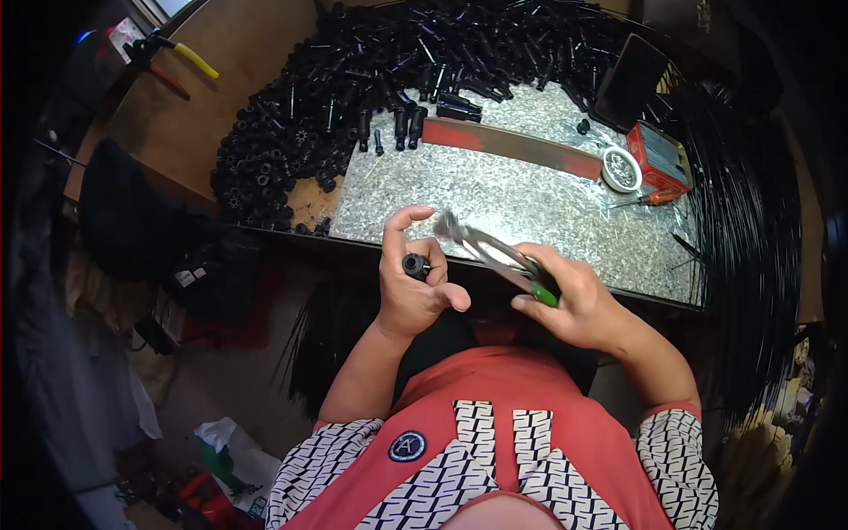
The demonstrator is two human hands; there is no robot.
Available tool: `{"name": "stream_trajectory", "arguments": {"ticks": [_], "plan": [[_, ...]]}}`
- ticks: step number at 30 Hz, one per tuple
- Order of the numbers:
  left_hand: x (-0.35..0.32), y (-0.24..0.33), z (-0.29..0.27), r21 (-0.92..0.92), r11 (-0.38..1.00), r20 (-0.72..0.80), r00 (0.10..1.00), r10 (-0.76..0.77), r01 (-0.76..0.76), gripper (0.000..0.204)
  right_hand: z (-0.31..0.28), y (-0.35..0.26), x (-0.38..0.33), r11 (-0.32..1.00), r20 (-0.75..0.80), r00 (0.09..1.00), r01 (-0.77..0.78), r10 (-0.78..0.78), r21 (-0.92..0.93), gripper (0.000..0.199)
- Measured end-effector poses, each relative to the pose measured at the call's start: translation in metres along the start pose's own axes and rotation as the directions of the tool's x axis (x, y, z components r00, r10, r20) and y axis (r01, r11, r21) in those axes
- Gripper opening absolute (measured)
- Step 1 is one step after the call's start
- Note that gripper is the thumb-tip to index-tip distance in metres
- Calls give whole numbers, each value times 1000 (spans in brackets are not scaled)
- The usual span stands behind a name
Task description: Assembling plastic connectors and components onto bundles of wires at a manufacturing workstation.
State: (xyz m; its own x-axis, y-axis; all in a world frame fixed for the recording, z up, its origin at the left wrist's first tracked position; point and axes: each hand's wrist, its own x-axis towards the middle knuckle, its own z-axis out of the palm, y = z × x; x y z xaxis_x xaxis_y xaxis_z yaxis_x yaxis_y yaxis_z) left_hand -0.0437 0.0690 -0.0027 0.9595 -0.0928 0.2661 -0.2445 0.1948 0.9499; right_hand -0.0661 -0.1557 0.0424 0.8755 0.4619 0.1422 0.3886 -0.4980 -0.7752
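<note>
A: L hand (408,296)?
B: Curled round blk fitting (412,265), thumb + index free. R hand (579,305) grips pliers (473,238).
A: Progress?
B: One fitting in work, I'd guess; few lined up (401,128). Can't tell if heap (495,40)'s done or to do.
A: Fitting pos?
B: In L fingers, near pliers' tips, apart.

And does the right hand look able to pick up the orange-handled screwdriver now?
Probably not: the right hand is closed around a green-handled tool, though the orange-handled screwdriver lies on that same side.
</note>
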Motion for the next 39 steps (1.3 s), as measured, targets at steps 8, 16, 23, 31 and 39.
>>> {"name": "stream_trajectory", "arguments": {"ticks": [8,16,23,31,39], "plan": [[-1,-5,6,107,990,92,993,78,-88,95,-17,-24,-27,843,80,991,133,-106,-521,77],[1,-3,14,128,990,166,986,30,-51,87,-18,-10,-32,647,-49,968,125,-244,-752,68],[-2,-3,22,85,996,152,988,12,-25,83,-18,-5,-36,547,-59,953,120,-299,-829,64],[-3,-4,22,114,993,98,995,13,-24,83,-22,-11,-35,475,-21,946,144,-325,-868,63],[-4,-6,23,136,989,75,996,41,-51,84,-22,-16,-35,615,-2,972,146,-233,-775,65]]}}
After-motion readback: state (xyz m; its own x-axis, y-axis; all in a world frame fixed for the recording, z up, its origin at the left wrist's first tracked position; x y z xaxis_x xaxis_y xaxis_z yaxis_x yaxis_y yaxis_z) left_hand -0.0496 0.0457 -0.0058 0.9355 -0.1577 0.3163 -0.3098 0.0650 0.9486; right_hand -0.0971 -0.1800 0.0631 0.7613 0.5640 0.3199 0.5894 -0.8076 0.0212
